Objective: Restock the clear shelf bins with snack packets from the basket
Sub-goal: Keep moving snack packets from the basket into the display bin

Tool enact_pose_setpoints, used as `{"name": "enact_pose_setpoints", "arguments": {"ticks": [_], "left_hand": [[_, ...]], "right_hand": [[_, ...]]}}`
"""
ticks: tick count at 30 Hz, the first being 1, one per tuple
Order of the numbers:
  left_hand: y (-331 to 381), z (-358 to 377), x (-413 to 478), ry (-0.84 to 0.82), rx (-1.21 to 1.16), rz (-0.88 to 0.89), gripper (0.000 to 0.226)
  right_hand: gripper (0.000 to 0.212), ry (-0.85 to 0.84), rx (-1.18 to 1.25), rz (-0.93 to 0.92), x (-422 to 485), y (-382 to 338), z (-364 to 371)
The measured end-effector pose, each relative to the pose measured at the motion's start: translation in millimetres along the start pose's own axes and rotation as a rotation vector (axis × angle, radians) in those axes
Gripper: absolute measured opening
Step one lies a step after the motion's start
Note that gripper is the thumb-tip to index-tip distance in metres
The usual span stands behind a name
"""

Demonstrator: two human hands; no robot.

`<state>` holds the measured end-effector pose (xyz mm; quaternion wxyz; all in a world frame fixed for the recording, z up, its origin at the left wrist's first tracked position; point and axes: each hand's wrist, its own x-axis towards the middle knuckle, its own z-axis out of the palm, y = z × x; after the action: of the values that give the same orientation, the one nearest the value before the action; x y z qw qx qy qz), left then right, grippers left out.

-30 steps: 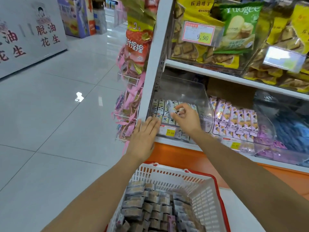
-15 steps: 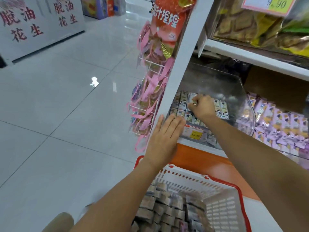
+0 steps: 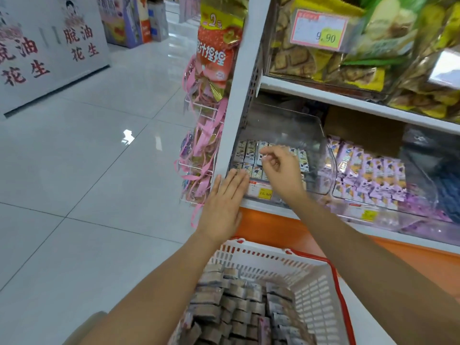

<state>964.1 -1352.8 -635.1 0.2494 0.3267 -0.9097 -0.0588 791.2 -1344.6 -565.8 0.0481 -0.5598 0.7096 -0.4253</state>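
1. Your two bare hands were both up at the shelf. Your left hand (image 3: 225, 200) lay flat, its four fingers straight and together, grasping nothing, the fingertips touching the front lip of the leftmost clear plastic shelf bin (image 3: 293, 125).
2. Your right hand (image 3: 281, 168) hovered over that same bin with its fingers loosely curled and thumb and forefinger close together; whether anything was pinched between them, you could not tell from this view.
3. Inside the bin, small beige-and-blue snack packets (image 3: 249, 151) stood in two visible rows along the bottom; your right hand covered part of them, so an exact count was not possible.
4. One white price label with a yellow patch (image 3: 261, 191) sat on the bin's front, just beside your left fingertips.
5. The white plastic basket with red rim (image 3: 281, 260) sat below your forearms, packed with many grey-brown wrapped snack packets (image 3: 239, 305) in tight stacks, too many to count.
6. One neighbouring clear bin (image 3: 423, 215) to the right held purple-and-white packets (image 3: 373, 175) in rows.
7. The shelf above carried one pink-bordered price tag (image 3: 321, 31) reading 9.90, in front of yellow biscuit bags (image 3: 308, 58).
8. One wire rack of pink-ribboned packets (image 3: 204, 150) hung off the shelf's left end.
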Motion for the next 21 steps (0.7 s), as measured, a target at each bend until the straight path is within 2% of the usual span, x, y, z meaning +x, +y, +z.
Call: {"name": "enact_pose_setpoints", "arguments": {"ticks": [4,7,12,15,18,21], "left_hand": [[-11,-3,-29,-0.018,0.042,-0.070,0.079],[-24,13,-64,-0.052,0.046,-0.121,0.071],[-36,55,-129,-0.382,0.055,-0.313,0.072],[-39,70,-148,-0.495,0.087,-0.375,0.073],[-44,83,-159,-0.530,0.062,-0.383,0.074],[-51,93,-166,-0.463,0.038,-0.338,0.088]], "right_hand": [[0.017,-0.052,0.146,-0.070,-54,-22,-2],[0.016,-0.163,0.200,0.005,-99,-13,18],[0.017,-0.372,0.082,0.206,-165,32,65],[0.017,-0.482,0.028,0.326,-192,59,91],[0.018,-0.608,-0.063,0.409,-206,81,109],[0.020,-0.709,-0.089,0.484,-211,99,124]]}}
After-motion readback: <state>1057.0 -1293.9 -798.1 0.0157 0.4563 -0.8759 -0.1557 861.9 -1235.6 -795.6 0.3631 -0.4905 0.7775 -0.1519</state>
